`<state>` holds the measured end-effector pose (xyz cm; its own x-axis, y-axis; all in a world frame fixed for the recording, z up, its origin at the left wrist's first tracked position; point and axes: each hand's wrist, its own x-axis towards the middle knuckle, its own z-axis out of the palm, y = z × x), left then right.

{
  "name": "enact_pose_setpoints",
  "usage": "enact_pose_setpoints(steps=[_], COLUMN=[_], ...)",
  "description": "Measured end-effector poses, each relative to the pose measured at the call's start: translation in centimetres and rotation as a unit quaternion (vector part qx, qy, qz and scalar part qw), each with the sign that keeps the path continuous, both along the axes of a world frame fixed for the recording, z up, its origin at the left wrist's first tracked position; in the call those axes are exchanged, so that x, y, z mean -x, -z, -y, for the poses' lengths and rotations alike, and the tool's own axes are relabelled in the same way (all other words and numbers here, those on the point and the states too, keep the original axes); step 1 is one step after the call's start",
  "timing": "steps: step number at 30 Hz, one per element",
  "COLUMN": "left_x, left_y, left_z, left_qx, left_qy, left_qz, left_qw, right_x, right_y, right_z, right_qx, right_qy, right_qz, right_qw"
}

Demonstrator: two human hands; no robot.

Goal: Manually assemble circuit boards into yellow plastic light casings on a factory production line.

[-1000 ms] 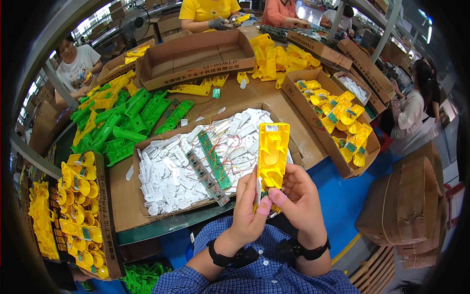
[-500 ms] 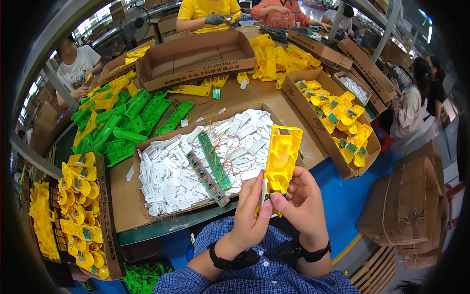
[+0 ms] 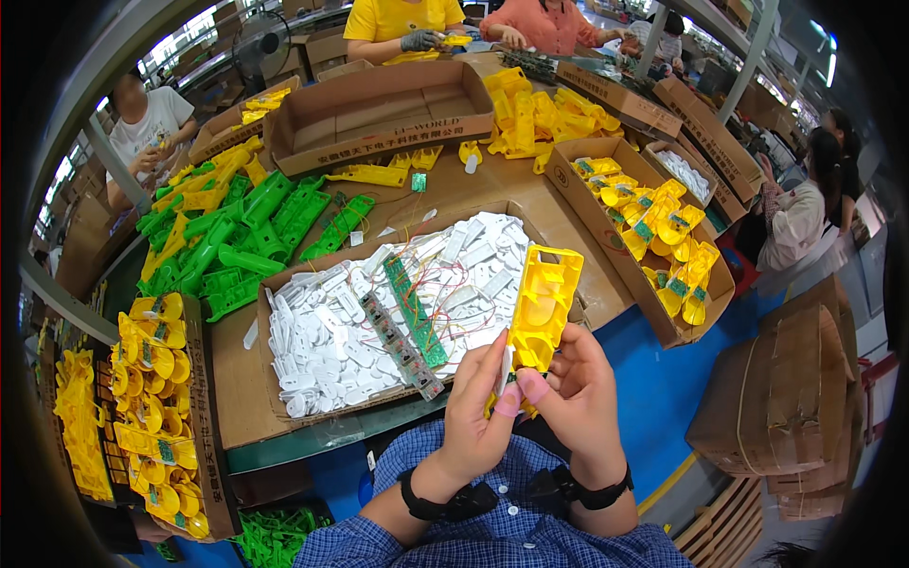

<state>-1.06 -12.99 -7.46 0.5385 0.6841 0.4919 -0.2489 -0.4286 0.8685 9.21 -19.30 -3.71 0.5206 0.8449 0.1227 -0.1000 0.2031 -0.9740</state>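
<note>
A yellow plastic shell [image 3: 547, 289] stands tilted up between my hands, its hollow, ribbed inside facing me. My left hand [image 3: 476, 407] is closed on its lower left side, and a white plastic piece [image 3: 506, 367] shows beside the fingers. My right hand [image 3: 582, 398] grips the lower right side. Both thumbs press close together at the shell's bottom end, largely hiding what is there. Just beyond my hands, a cardboard tray [image 3: 275, 402] holds many white plastic pieces [image 3: 317, 327], with green circuit-board strips [image 3: 414, 312] and thin red and yellow wires on top.
Green shells [image 3: 270, 222] are heaped at the left. Boxes of yellow assemblies stand at the left [image 3: 216, 445] and right [image 3: 653, 303]. An open cardboard box [image 3: 379, 142] and loose yellow shells [image 3: 530, 118] lie farther back. Co-workers work across the table; stacked cartons [image 3: 772, 398] stand at the right.
The shell and my hands have shifted slightly, my right hand a little to the left. My thumbs still press at the shell's lower end. Across the table, co-workers' hands have moved.
</note>
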Motion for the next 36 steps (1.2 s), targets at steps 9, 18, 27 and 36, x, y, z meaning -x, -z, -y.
enact_pose_setpoints(steps=[9, 18, 27, 36], left_x=[-0.4, -0.1, -0.2, -0.4], left_y=[0.4, 0.9, 2.0, -0.2], left_z=[0.1, 0.9, 0.7, 0.9], left_qx=[0.128, 0.178, 0.098, 0.260], left_qy=[0.052, -0.013, -0.130, 0.045], left_qz=[0.188, 0.244, 0.214, 0.189], left_qw=[0.972, 0.953, 0.963, 0.946], right_x=[-0.2, -0.1, 2.1, 0.0], right_y=[-0.6, 1.4, 1.4, 1.1], right_z=[0.4, 0.6, -0.3, 0.6], right_qx=[-0.039, -0.079, -0.104, -0.042], right_qy=[-0.024, -0.142, -0.128, -0.116], right_qz=[-0.103, -0.174, -0.242, -0.096], right_qw=[0.994, 0.971, 0.956, 0.988])
